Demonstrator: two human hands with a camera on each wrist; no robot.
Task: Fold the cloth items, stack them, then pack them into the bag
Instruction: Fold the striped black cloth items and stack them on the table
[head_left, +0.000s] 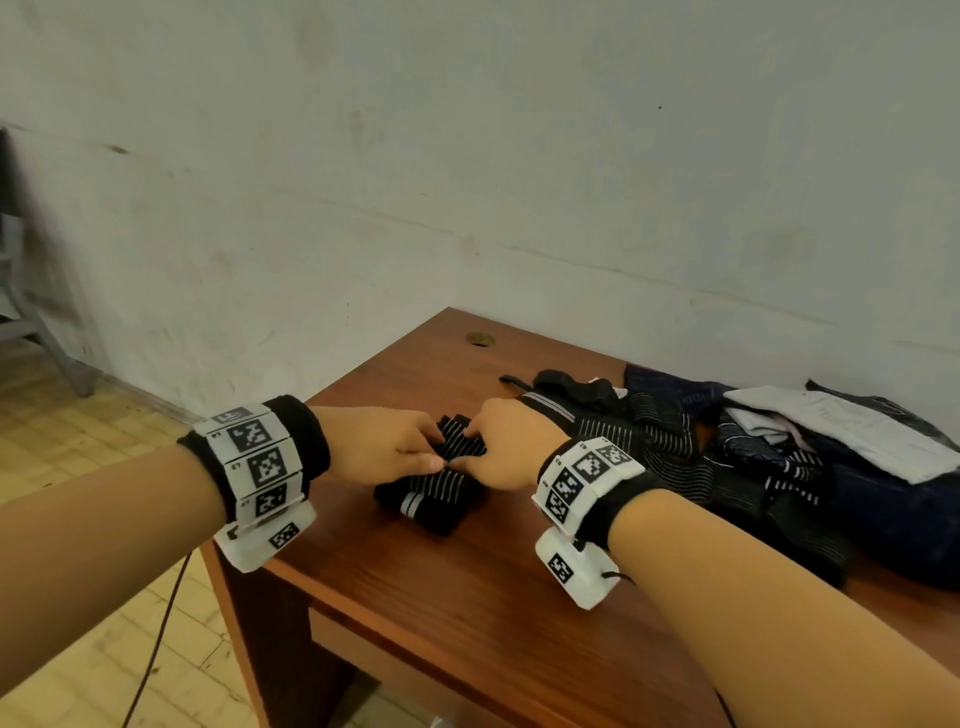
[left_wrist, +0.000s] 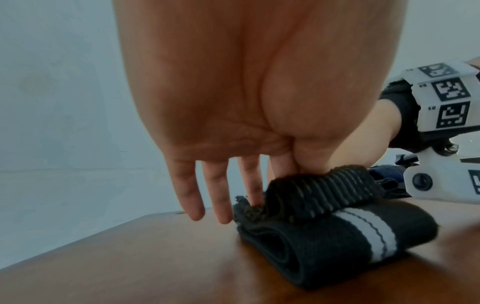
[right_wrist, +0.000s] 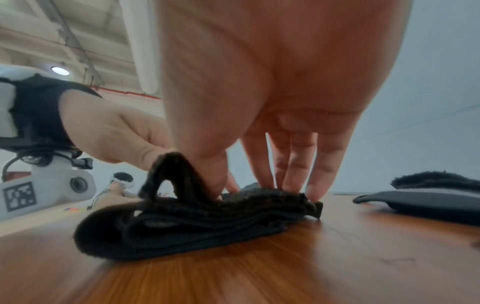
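Observation:
A folded black cloth with thin white stripes and a white band lies on the wooden table near its left end. My left hand and right hand meet over its far part. In the left wrist view the left hand pinches a raised ribbed fold of the cloth between thumb and forefinger, its other fingers straight down. In the right wrist view the right hand pinches the same raised fold of the cloth, with three fingers pressing on its top.
A heap of dark striped cloth items lies to the right, a pale grey cloth on top and dark navy fabric beside it. A cable hole sits near the table's far edge. The table's left edge drops to tiled floor.

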